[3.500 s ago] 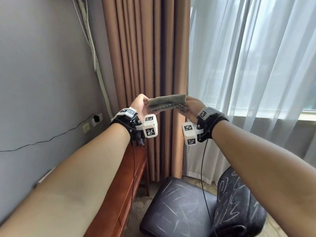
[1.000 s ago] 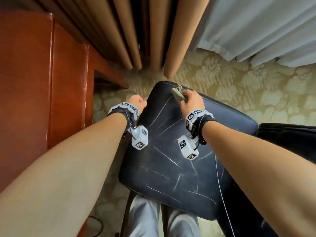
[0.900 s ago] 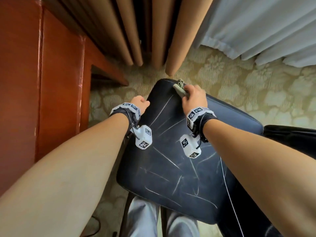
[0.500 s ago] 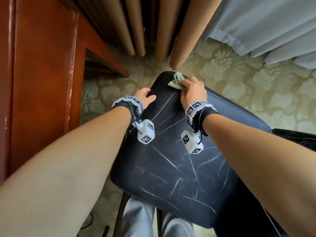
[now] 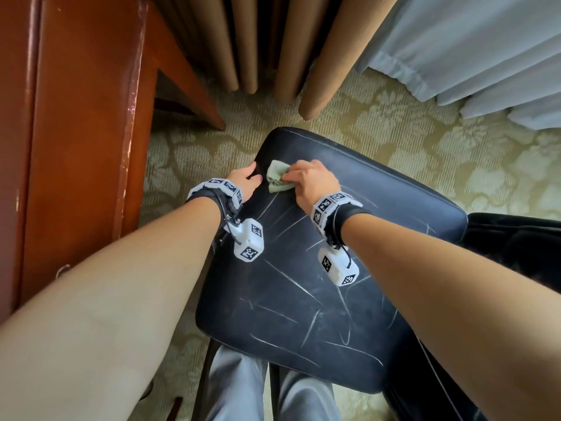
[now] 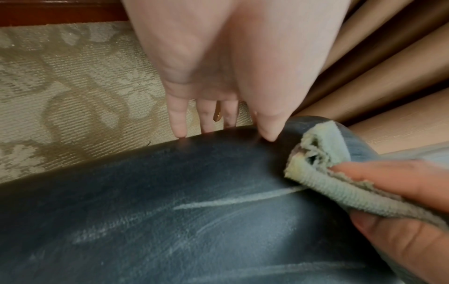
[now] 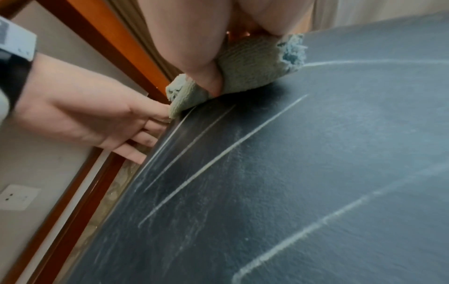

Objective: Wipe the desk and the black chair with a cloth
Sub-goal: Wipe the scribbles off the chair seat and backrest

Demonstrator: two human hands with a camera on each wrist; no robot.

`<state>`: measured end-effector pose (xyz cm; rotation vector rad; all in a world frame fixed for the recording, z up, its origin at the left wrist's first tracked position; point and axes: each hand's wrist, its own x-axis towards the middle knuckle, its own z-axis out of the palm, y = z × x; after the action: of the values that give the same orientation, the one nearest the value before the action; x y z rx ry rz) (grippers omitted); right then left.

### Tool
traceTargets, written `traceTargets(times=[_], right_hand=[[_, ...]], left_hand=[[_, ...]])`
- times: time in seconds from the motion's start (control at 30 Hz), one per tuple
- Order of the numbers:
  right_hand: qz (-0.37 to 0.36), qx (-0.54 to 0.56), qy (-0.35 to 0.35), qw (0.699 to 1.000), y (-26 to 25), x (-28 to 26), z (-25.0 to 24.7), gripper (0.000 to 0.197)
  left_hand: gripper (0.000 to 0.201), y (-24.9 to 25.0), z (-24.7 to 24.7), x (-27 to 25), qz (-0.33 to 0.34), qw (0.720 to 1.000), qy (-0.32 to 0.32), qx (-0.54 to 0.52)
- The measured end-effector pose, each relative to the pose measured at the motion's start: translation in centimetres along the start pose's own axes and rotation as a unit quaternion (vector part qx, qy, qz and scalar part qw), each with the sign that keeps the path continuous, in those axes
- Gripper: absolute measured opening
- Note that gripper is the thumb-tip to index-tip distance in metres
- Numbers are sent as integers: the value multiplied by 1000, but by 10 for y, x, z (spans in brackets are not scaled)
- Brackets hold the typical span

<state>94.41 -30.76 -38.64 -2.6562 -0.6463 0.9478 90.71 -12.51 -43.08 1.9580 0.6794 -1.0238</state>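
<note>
The right hand (image 5: pixel 309 183) is clamping a folded pale green cloth (image 5: pixel 277 176) between thumb and fingers and pressing it onto the black chair (image 5: pixel 303 284) seat, near the seat's far left corner. The left hand (image 5: pixel 246 180) is resting on the seat's left edge just beside the cloth, fingers extended down over the rim; whether they are gripping underneath is unclear. White chalk-like streaks (image 7: pixel 218 153) are crossing the seat. The wooden tabletop (image 5: pixel 79 123) is standing left.

chair (image 5: pixel 303 299) black, white-streaked | cloth (image 5: pixel 277 176) pale green | carpet (image 5: pixel 394 123) floral beige
</note>
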Motion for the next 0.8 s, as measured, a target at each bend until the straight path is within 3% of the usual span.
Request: traceTargets(times=[0.3, 0.43, 0.57, 0.67, 0.8], right_hand=[[-64, -27, -53, 996, 2, -3, 3, 44], [-10, -37, 38, 999, 4, -10, -8, 43], [96, 50, 170, 980, 17, -5, -20, 45], [109, 66, 143, 982, 13, 4, -17, 44], [51, 46, 102, 992, -3, 2, 2, 42]], left_hand=[[55, -5, 0, -7, -8, 1000, 12, -6], [55, -4, -2, -11, -5, 999, 13, -41], [53, -9, -3, -18, -25, 996, 18, -86], [52, -17, 1, -25, -56, 993, 4, -100], [52, -17, 3, -27, -72, 995, -22, -72]])
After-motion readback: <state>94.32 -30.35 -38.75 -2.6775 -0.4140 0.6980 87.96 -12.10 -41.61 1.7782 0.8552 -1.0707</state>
